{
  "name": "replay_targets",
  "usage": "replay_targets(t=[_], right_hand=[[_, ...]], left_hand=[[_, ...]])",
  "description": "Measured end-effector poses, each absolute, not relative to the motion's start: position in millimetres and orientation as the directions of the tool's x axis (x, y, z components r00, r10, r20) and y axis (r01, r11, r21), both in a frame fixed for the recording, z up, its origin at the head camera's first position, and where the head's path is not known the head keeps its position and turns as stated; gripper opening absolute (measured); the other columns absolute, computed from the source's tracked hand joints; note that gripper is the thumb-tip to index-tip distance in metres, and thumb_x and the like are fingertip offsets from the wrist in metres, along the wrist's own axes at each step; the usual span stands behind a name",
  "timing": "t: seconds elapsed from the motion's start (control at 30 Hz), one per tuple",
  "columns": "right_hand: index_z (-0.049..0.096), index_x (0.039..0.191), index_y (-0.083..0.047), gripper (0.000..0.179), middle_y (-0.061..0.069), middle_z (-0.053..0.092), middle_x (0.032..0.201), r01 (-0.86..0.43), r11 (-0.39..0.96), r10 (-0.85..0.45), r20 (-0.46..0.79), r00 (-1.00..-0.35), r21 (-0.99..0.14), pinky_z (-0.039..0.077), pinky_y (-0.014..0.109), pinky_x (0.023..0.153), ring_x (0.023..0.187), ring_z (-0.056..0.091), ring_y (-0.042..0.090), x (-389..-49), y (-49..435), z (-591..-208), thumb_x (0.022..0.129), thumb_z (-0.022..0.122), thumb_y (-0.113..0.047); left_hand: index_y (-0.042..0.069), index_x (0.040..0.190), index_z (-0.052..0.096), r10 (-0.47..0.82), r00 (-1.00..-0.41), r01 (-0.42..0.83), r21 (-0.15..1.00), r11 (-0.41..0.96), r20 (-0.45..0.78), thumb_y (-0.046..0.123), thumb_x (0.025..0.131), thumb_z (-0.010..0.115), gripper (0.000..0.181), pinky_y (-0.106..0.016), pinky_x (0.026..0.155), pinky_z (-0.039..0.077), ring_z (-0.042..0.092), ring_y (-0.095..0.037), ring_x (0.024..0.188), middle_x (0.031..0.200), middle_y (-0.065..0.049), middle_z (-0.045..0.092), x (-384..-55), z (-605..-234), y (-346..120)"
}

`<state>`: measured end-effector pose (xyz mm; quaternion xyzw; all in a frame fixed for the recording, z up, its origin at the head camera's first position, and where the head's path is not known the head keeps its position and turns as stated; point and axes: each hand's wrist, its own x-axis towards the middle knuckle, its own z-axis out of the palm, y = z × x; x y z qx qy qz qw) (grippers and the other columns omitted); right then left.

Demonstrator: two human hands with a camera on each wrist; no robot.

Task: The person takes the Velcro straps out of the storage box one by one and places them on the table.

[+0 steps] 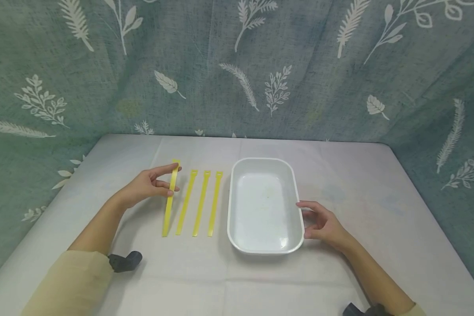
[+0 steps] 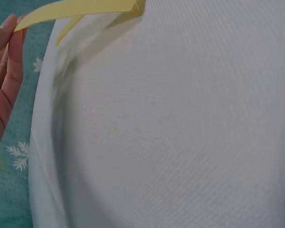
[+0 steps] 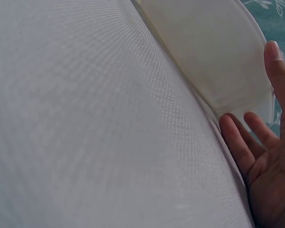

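Observation:
My left hand (image 1: pixel 144 187) pinches a flat yellow strap (image 1: pixel 167 219) between thumb and fingers. Its top end is raised and its lower end slants down toward the cloth. In the left wrist view the held strap bends away from the fingertips. Just right of it, three similar yellow straps lie side by side, one near the hand (image 1: pixel 186 204), one in the middle (image 1: pixel 201 204) and one farthest right (image 1: pixel 215 204); each has a slotted end. Beside them stands a white rectangular tray (image 1: pixel 265 197) with nothing in it. My right hand (image 1: pixel 324 224) touches the tray's right side with loosely bent fingers.
A white cloth (image 1: pixel 174 281) covers the table. Behind it and at both sides hangs a green curtain (image 1: pixel 197 57) with white leaf prints. Dark wrist mounts sit on the left (image 1: pixel 125 262) and right (image 1: pixel 365 310) forearms.

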<state>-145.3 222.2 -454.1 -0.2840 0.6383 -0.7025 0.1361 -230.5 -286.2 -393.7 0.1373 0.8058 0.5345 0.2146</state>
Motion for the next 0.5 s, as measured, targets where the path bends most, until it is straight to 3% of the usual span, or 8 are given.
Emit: replay_targets(t=[0.2,0.5], right_hand=[[0.046,0.137,-0.011,0.066,0.004,0.053,0.131,-0.171,-0.155,-0.557,0.229,-0.799,-0.973,0.058,0.035,0.072,0.096,0.067,0.02,-145.7,221.5,-454.0,0.078,0.073,0.003],[0.047,0.137,-0.012,0.067,0.0,0.052,0.132,-0.178,-0.166,-0.56,0.242,-0.793,-0.97,0.057,0.035,0.072,0.096,0.067,0.018,-146.1,222.4,-454.4,0.078,0.074,0.001]], left_hand=[[0.015,0.15,0.029,0.41,-0.882,-0.018,0.886,0.462,-0.232,0.009,0.081,0.074,0.082,-0.025,0.068,0.049,0.066,-0.01,0.1,0.152,-0.009,0.032,-236.5,-404.2,-289.2],[0.01,0.147,0.035,0.391,-0.898,0.045,0.845,0.533,-0.199,0.01,0.078,0.077,0.081,-0.021,0.074,0.051,0.058,0.001,0.095,0.151,-0.014,0.033,-241.3,-414.5,-291.6]])
